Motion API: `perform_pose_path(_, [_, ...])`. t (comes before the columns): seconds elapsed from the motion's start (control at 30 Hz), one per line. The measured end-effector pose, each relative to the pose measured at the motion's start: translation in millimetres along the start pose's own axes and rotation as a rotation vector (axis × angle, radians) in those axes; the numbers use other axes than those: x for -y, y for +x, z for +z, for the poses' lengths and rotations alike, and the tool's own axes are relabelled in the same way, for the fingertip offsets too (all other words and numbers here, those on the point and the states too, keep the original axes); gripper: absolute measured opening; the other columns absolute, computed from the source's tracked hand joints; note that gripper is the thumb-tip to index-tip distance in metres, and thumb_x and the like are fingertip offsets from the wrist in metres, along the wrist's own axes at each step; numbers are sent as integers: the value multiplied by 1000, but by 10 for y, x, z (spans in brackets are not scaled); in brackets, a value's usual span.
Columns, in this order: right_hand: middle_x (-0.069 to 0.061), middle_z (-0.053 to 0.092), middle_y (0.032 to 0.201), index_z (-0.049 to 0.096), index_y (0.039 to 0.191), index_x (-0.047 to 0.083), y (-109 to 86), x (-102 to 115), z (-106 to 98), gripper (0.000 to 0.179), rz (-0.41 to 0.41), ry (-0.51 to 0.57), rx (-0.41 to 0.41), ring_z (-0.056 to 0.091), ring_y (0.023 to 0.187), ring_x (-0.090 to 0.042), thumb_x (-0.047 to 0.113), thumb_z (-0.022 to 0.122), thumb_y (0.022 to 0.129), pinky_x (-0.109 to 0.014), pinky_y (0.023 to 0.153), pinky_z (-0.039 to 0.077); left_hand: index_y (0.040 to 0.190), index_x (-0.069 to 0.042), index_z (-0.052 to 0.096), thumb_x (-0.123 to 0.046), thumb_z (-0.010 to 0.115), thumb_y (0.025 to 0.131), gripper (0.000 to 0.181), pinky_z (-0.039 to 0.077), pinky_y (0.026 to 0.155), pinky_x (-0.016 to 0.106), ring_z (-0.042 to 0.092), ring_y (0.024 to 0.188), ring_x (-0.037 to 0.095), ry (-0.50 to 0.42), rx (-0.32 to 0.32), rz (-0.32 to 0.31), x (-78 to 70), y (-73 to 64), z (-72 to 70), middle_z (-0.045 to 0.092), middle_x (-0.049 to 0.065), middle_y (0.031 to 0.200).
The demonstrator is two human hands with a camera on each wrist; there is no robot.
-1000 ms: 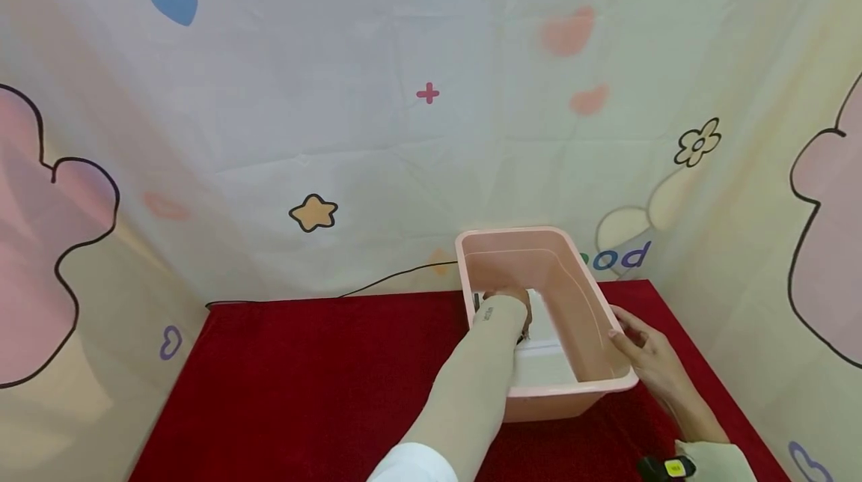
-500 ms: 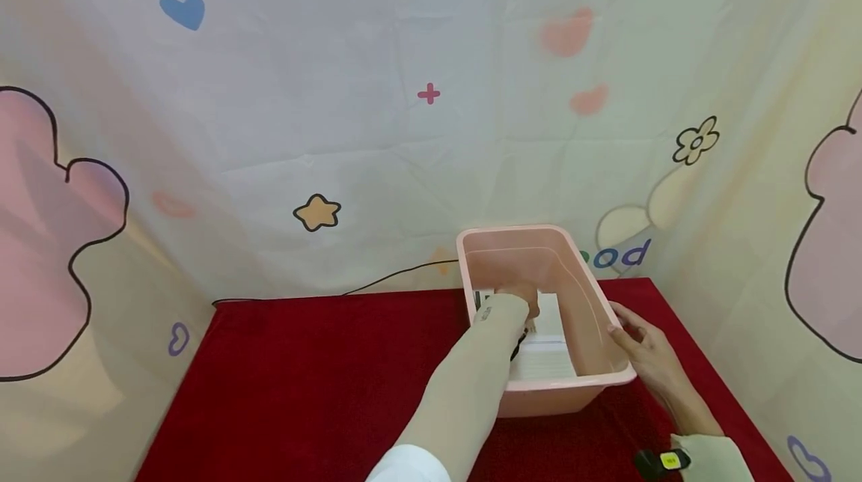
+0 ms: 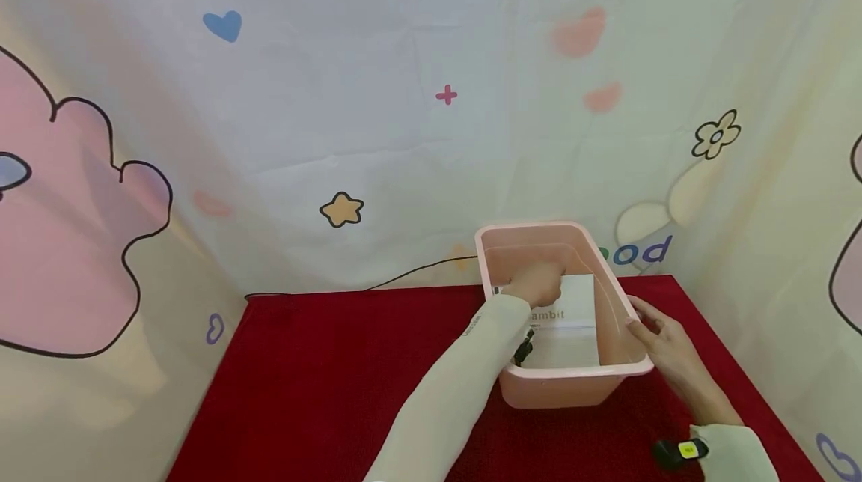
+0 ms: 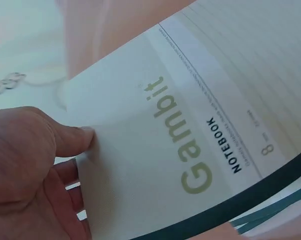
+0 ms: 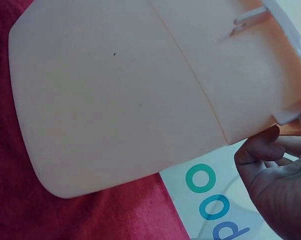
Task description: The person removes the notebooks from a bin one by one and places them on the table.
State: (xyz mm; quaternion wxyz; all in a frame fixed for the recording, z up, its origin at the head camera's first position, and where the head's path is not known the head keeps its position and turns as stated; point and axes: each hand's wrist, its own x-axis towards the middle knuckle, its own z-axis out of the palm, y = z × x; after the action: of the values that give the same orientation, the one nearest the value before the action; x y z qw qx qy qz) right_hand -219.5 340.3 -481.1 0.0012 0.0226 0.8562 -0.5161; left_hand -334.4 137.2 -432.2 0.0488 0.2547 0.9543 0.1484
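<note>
A pink plastic bin (image 3: 572, 391) stands towards the right of the red-covered table. My left hand (image 3: 539, 284) reaches down inside it and pinches the end of a white notebook (image 4: 125, 115), thumb on top and fingers beneath. "Gambit" and "NOTEBOOK" are printed on its cover, and a dark green spine runs along one edge. Below it, the green spines of other notebooks (image 4: 270, 212) peek out. On the bin's right side, my right hand (image 3: 673, 347) grips the rim, seen close up with curled fingers (image 5: 263, 150) in the right wrist view.
Red cloth (image 3: 337, 370) covers the table left of the bin. A printed fabric backdrop (image 3: 377, 123) rises close behind and along both sides. A thin black cable (image 3: 411, 270) runs along the back edge to the bin.
My left hand has risen in the bin and lifted the notebook's end, so its printed cover now shows. My right hand stays at the rim. The head view has shifted slightly.
</note>
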Motion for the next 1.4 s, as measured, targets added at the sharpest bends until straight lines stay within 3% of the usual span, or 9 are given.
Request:
perform_pose_path(0.33, [-32, 42, 141, 21, 156, 6, 132, -8, -67, 64, -46, -71, 30, 60, 109, -37, 35, 45, 104, -33, 76, 60, 115, -24, 56, -18, 45, 104, 17, 44, 56, 20, 55, 70, 6, -38, -292, 58, -12, -312, -384, 63, -10, 92])
perform_pose_path(0.4, [-31, 42, 141, 21, 156, 6, 146, -19, -62, 64, -45, -68, 35, 60, 108, -35, 35, 45, 104, -32, 75, 60, 118, -25, 56, -17, 44, 104, 20, 46, 65, 21, 57, 75, 6, -41, -340, 58, 4, -403, -457, 65, -9, 94])
perform_pose_path(0.6, [-31, 39, 144, 20, 157, 8, 169, -30, -31, 66, -26, -48, 40, 61, 109, -36, 38, 46, 103, -34, 76, 60, 120, -21, 61, -21, 45, 104, 22, 46, 89, 32, 64, 92, 10, 96, -626, 74, 123, -742, -696, 69, -5, 98])
perform_pose_path(0.7, [-31, 40, 142, 21, 157, 8, 163, -19, -28, 66, -18, -43, 37, 63, 105, -33, 37, 46, 103, -33, 75, 60, 120, -17, 62, -22, 47, 104, 22, 47, 83, 29, 64, 92, 12, 30, -762, 97, 230, -931, -807, 70, -2, 99])
perform_pose_path(0.83, [-31, 40, 142, 20, 157, 8, 134, 8, -43, 65, -16, -29, 33, 63, 99, -25, 36, 45, 104, -29, 73, 60, 115, -10, 63, -20, 47, 104, 22, 50, 79, 32, 64, 87, 16, -144, -885, 169, 437, -1163, -920, 70, 4, 98])
perform_pose_path(1.0, [-31, 38, 145, 19, 157, 7, 101, 30, -62, 66, -22, -15, 35, 63, 94, -16, 36, 45, 104, -26, 73, 59, 116, -5, 61, -21, 45, 105, 25, 56, 74, 33, 68, 86, 19, -536, -906, 239, 769, -1497, -959, 71, 10, 102])
perform_pose_path(1.13, [-30, 39, 142, 19, 157, 7, 97, 41, -57, 66, -21, 1, 44, 65, 89, -15, 36, 46, 103, -28, 71, 59, 121, -7, 58, -23, 47, 104, 26, 56, 80, 33, 68, 96, 20, -812, -883, 206, 1038, -1795, -891, 69, 11, 112])
perform_pose_path(1.23, [-31, 36, 146, 19, 157, 8, 72, 44, -47, 67, -9, 5, 44, 65, 91, -15, 37, 46, 103, -28, 72, 59, 123, -7, 58, -22, 49, 103, 26, 54, 84, 33, 65, 99, 17, -872, -889, 132, 1168, -2016, -811, 67, 11, 114])
perform_pose_path(1.4, [-31, 34, 150, 18, 157, 9, 29, 25, -3, 67, 16, 1, 27, 62, 96, -17, 39, 45, 103, -27, 72, 59, 120, -4, 59, -14, 52, 102, 22, 54, 77, 25, 65, 91, 8, -839, -914, 80, 1361, -2370, -678, 68, 13, 109])
